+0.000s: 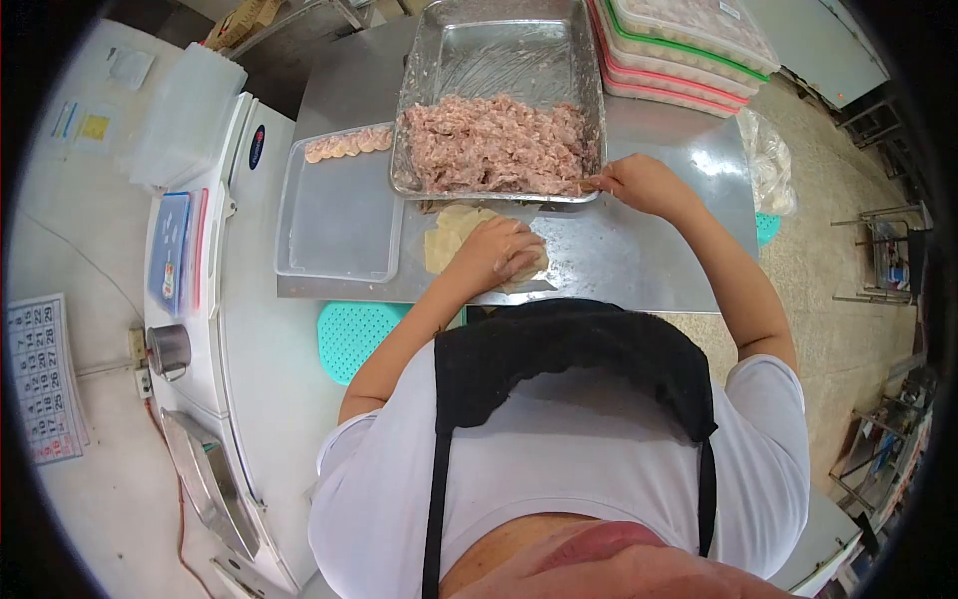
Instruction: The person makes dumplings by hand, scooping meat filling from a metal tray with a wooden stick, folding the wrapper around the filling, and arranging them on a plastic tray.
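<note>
My left hand (496, 253) is over pale, thin dough wrappers (445, 238) on the metal table, its fingers curled in. What lies inside those fingers is hidden from above. At the near right corner of a deep metal tray (499, 197), my right hand (639, 184) grips a thin brownish tool (593, 184), its tip against the meat. Ground raw meat mixture (494, 145) fills the near half of the tray. Left of it lies a shallow translucent plastic tray (337, 225), with a row of small filled dumplings (349, 144) along its far edge.
Stacked lidded plastic boxes (689, 50) with red and green rims stand at the table's far right. A clear plastic bag (766, 160) hangs beside the right edge. A turquoise perforated stool (359, 337) is below the near left edge, by a white refrigerator (261, 220).
</note>
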Action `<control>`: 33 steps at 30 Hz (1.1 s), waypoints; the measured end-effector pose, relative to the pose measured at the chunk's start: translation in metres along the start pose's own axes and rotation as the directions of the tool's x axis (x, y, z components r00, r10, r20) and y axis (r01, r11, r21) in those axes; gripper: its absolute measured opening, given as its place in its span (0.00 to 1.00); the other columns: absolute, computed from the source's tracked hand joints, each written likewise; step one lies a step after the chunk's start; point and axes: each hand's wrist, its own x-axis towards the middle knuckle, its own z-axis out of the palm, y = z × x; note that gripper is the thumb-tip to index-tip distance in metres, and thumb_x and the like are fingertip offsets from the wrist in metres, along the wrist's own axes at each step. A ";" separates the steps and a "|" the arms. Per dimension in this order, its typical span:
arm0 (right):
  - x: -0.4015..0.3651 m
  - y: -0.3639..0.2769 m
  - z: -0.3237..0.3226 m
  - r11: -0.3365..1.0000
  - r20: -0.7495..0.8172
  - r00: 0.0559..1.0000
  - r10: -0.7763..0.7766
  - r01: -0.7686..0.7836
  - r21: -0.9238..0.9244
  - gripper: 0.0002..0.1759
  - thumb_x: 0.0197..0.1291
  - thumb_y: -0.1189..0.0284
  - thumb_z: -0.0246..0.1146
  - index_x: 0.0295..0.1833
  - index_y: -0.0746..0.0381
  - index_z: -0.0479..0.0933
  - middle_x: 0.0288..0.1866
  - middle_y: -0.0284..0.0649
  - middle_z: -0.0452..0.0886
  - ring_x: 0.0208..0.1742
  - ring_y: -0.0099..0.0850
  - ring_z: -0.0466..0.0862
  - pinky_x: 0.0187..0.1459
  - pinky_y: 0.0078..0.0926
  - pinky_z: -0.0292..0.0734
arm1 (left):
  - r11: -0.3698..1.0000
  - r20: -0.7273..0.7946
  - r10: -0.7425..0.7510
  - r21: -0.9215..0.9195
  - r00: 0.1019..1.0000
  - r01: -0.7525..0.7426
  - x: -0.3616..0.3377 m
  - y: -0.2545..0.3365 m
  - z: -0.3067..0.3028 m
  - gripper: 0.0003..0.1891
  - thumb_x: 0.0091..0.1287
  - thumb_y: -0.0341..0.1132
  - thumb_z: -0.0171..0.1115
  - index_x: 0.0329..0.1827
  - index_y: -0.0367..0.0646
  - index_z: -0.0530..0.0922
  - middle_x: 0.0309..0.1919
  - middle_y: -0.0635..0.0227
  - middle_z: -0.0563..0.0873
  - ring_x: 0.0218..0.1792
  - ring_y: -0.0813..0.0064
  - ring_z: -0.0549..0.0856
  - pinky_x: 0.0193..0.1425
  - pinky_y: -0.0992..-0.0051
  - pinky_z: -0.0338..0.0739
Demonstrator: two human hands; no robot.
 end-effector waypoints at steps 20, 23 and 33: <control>0.042 -0.058 0.022 0.833 -0.176 0.895 -0.411 0.290 -0.471 0.10 0.53 0.67 0.59 0.28 0.59 0.83 0.27 0.44 0.84 0.30 0.40 0.86 0.30 0.37 0.80 | 0.980 0.004 -0.179 -0.083 0.984 0.179 0.043 -0.004 0.022 0.17 0.62 0.42 0.62 0.50 0.43 0.80 0.43 0.54 0.84 0.46 0.52 0.81 0.53 0.58 0.74; 0.046 -0.065 0.039 0.893 -0.271 0.883 -0.384 0.280 -0.354 0.10 0.53 0.66 0.60 0.28 0.60 0.83 0.26 0.44 0.84 0.30 0.41 0.86 0.31 0.37 0.80 | 0.993 0.164 -0.039 0.114 0.986 0.020 0.014 0.001 0.004 0.15 0.60 0.41 0.64 0.48 0.46 0.80 0.47 0.61 0.81 0.52 0.58 0.77 0.57 0.59 0.69; 0.084 -0.131 0.033 0.841 -0.250 0.907 -0.338 0.172 -0.513 0.09 0.50 0.70 0.59 0.25 0.62 0.81 0.26 0.47 0.83 0.29 0.42 0.85 0.27 0.38 0.78 | 0.995 -0.146 0.064 -0.067 0.987 -0.074 -0.029 -0.040 -0.028 0.08 0.60 0.34 0.63 0.39 0.42 0.83 0.38 0.63 0.83 0.44 0.60 0.80 0.50 0.65 0.73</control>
